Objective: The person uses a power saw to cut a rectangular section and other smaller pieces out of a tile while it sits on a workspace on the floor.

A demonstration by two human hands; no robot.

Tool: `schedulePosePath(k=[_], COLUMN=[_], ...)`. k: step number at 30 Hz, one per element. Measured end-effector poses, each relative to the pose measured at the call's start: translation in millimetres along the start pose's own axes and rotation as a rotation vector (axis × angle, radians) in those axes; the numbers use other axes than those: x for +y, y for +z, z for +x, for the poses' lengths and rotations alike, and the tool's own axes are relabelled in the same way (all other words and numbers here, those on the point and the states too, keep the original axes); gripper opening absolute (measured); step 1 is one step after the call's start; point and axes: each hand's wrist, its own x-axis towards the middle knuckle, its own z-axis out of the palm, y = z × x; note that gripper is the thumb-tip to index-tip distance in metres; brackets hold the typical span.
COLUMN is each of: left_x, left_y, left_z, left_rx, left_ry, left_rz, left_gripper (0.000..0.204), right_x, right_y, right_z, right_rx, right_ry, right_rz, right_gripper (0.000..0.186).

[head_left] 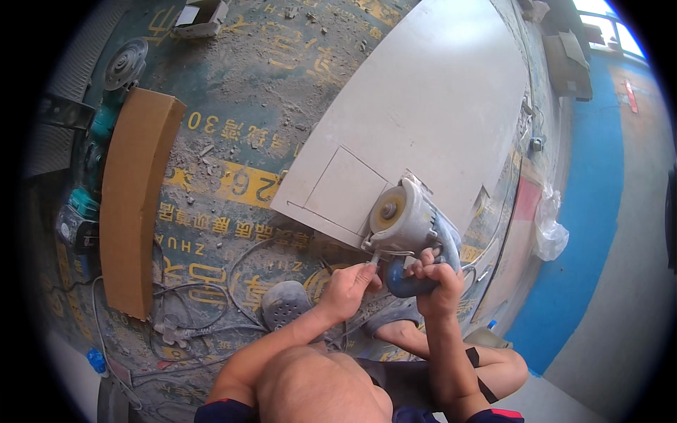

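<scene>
A hand-held tile cutter with a round blade guard and a blue handle rests on the near edge of a large pale tile. My right hand is closed around the blue handle. My left hand pinches a small metal part at the cutter's base, just below the blade. Pencil lines mark a rectangle on the tile's near corner, left of the cutter.
The tile lies on a dusty printed floor sheet. A long brown board lies to the left, with an angle grinder and tangled cables nearby. A grey clog is by my knee. Blue floor lies at right.
</scene>
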Motion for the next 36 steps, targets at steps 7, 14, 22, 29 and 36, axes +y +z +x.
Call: schedulePosePath(k=[7, 14, 22, 29, 36], left_x=[-1, 0, 0, 6, 7], left_y=[-2, -6, -5, -4, 1], left_z=[0, -1, 2, 7, 11], left_rx=[0.004, -0.027, 0.007, 0.010, 0.046], left_ry=[-0.008, -0.042, -0.043, -0.022, 0.034], left_rz=[0.013, -0.016, 0.016, 0.071, 0.082], left_gripper=[0.052, 0.052, 0.050, 0.052, 0.054], right_x=[4, 4, 6, 4, 3], right_y=[-6, 5, 9, 6, 2], right_z=[1, -2, -2, 5, 14], right_rx=[-0.016, 0.031, 0.063, 0.059, 0.038], right_ry=[0.003, -0.008, -0.022, -0.021, -0.031], right_rz=[0.049, -0.010, -0.028, 0.017, 0.013], right_gripper=[0.029, 0.023, 0.022, 0.021, 0.015])
